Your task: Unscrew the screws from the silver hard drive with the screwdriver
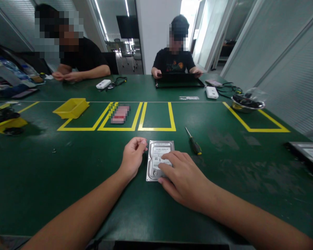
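A silver hard drive point(153, 158) with a white label lies flat on the green table in front of me. My right hand point(184, 175) rests over its right side, fingers spread on the label and thumb at the near edge. Just off the drive's far left corner, my left hand point(134, 154) is closed in a pinch. Whatever may be between those fingertips is too small to make out. Beyond the drive on the right lies a screwdriver point(194, 143) with a black and yellow handle, its tip pointing away from me.
Yellow tape marks the green table point(80, 166). A yellow bin point(72, 108), a pink blurred item point(120, 114) and a metal bowl point(247, 104) of dark parts stand further back. Another drive-like device point(307, 152) is at far right. Two people sit across, one holding a dark panel point(179, 80).
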`<state>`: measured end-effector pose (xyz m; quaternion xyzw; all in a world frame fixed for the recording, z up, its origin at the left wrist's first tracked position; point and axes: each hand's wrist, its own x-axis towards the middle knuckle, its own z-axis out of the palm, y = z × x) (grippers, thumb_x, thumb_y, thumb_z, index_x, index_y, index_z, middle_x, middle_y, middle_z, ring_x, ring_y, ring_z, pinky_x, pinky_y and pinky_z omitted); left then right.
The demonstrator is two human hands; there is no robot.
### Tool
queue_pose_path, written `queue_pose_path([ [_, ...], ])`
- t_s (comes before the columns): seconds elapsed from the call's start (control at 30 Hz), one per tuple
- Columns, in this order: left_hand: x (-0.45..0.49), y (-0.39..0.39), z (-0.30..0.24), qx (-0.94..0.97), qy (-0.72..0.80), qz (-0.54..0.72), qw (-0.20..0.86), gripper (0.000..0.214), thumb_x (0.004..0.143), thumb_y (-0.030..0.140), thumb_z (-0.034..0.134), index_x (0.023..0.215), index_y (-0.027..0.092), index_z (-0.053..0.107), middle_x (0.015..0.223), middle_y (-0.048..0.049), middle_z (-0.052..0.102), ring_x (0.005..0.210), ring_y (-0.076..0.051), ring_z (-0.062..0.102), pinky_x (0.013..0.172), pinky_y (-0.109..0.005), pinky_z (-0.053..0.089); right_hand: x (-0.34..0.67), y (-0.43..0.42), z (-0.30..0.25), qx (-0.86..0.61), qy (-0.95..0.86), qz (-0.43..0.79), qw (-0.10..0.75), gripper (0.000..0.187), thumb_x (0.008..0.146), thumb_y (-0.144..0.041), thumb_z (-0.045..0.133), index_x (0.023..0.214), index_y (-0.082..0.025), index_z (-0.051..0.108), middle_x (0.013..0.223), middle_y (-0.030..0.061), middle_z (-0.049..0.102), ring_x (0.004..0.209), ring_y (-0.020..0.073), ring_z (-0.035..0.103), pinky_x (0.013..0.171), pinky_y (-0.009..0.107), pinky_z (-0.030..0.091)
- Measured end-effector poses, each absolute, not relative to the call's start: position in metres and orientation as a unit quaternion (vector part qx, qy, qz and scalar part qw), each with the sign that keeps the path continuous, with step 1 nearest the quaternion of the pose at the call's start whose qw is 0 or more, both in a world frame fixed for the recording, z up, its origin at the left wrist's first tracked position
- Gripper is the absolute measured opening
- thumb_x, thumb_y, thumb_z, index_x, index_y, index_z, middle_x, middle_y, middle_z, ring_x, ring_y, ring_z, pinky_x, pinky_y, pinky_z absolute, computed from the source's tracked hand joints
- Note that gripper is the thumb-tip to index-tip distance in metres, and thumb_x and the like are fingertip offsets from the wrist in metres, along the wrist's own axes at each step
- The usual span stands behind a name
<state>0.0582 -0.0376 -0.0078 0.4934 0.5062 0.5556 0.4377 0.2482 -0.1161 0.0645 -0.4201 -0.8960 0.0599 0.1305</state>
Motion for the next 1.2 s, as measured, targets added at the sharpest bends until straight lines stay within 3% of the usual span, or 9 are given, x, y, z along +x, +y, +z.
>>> queue_pose_path([
  [0.17, 0.058, -0.04, -0.005, 0.496, 0.5, 0.553, 0.445, 0.018, 0.082, 0.03, 0.07, 0.091, 0.015, 0.069, 0.078, -0.0005, 0.065, 0.07, -0.011, 0.057, 0.065, -0.021, 0.044, 0.237, -0.104, 0.057, -0.43, -0.894, 0.043, 0.12, 0.023, 0.093, -0.035, 0.053, 0.102, -0.017, 0.065, 0.113, 0.0138, 0.061, 0.104, 0.0308, 0.053, 0.087, 0.048, 0.044],
  [0.4, 0.058, -0.038, -0.005, 0.493, 0.504, 0.536, 0.464, 0.025, 0.081, 0.029, 0.07, 0.1, 0.013, 0.073, 0.081, -0.0044, 0.071, 0.073, -0.014, 0.063, 0.067, -0.024, 0.047, 0.242, -0.101, 0.028, -0.336, -0.921, 0.058, 0.186, 0.025, 0.096, -0.031, 0.049, 0.102, -0.013, 0.066, 0.106, 0.0129, 0.063, 0.107, 0.0274, 0.054, 0.096, 0.045, 0.042],
  [0.9, 0.052, -0.034, -0.005, 0.503, 0.492, 0.533, 0.47, 0.011, 0.078, 0.022, 0.066, 0.086, 0.015, 0.069, 0.066, 0.002, 0.06, 0.061, -0.009, 0.052, 0.057, -0.019, 0.039, 0.255, -0.097, 0.018, -0.29, -0.927, 0.081, 0.225, 0.023, 0.093, -0.027, 0.053, 0.11, -0.015, 0.063, 0.114, 0.0109, 0.062, 0.11, 0.0253, 0.052, 0.095, 0.043, 0.04],
  [1.2, 0.043, -0.031, 0.008, 0.569, 0.455, 0.428, 0.535, 0.014, 0.078, 0.025, 0.07, 0.086, 0.014, 0.068, 0.069, -0.0002, 0.064, 0.063, -0.012, 0.056, 0.062, -0.023, 0.044, 0.256, -0.098, 0.017, -0.296, -0.923, 0.101, 0.223, 0.025, 0.094, -0.028, 0.052, 0.113, -0.016, 0.062, 0.118, 0.0112, 0.061, 0.113, 0.0251, 0.051, 0.097, 0.045, 0.039],
])
